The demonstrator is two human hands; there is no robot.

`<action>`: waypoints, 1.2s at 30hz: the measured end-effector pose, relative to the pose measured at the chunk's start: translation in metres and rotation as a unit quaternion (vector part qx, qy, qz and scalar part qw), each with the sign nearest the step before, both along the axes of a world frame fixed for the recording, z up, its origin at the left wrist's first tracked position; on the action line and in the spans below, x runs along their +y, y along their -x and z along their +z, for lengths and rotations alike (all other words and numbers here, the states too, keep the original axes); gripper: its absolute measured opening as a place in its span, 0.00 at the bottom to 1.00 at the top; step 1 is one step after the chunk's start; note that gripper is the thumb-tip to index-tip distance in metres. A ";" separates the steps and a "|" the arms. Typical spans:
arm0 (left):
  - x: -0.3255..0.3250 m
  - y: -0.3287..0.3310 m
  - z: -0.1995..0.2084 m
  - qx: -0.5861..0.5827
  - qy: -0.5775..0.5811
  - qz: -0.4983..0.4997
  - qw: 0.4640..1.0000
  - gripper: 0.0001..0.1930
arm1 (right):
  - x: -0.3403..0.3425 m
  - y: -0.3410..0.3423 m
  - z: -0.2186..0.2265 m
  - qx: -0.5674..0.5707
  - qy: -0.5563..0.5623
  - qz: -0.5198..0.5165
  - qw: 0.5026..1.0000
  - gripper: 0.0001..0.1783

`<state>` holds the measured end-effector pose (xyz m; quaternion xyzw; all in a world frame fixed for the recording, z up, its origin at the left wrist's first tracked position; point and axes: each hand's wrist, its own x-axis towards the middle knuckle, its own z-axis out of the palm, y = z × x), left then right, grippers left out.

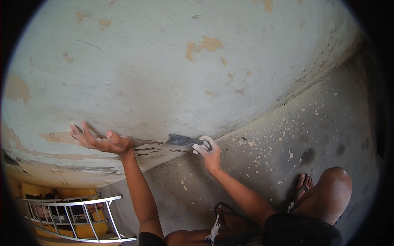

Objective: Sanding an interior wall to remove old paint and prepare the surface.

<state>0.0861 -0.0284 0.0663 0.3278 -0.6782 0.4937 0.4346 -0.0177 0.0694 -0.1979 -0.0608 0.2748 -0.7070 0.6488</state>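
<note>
My left hand (102, 141) is raised at the pale wall (147, 90), its fingers spread and nothing in them. Whether it touches the wall I cannot tell. Low down by the wall's foot, my right hand (208, 151) grips one end of a dark grey oblong piece (180, 140). That piece points left, with a lighter worn edge at its far end; its exact kind is unclear. White dust coats the right fingers. Around both hands the paint is worn, with tan patches (209, 43) higher up and dark, flaking streaks between the hands.
A metal ladder (69, 217) is at the lower left, with a person partly visible behind its rungs. Paint chips (291, 153) litter the grey concrete floor (262, 180). My bent knee (334, 188) and sandalled feet are at the lower right.
</note>
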 end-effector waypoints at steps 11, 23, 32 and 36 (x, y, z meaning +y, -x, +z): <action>0.000 -0.002 0.002 -0.005 0.005 -0.005 1.000 0.28 | 0.007 -0.004 -0.007 0.002 -0.023 -0.013 1.000 0.18; -0.004 -0.001 -0.004 -0.009 0.006 -0.002 1.000 0.29 | 0.003 0.004 -0.028 0.018 -0.042 -0.026 0.999 0.18; -0.002 -0.001 -0.003 -0.009 0.000 0.001 1.000 0.29 | -0.004 0.001 -0.012 -0.004 -0.004 -0.019 1.000 0.16; -0.007 -0.010 -0.005 -0.012 0.008 -0.015 1.000 0.29 | 0.005 0.001 -0.057 0.017 -0.072 -0.044 0.996 0.17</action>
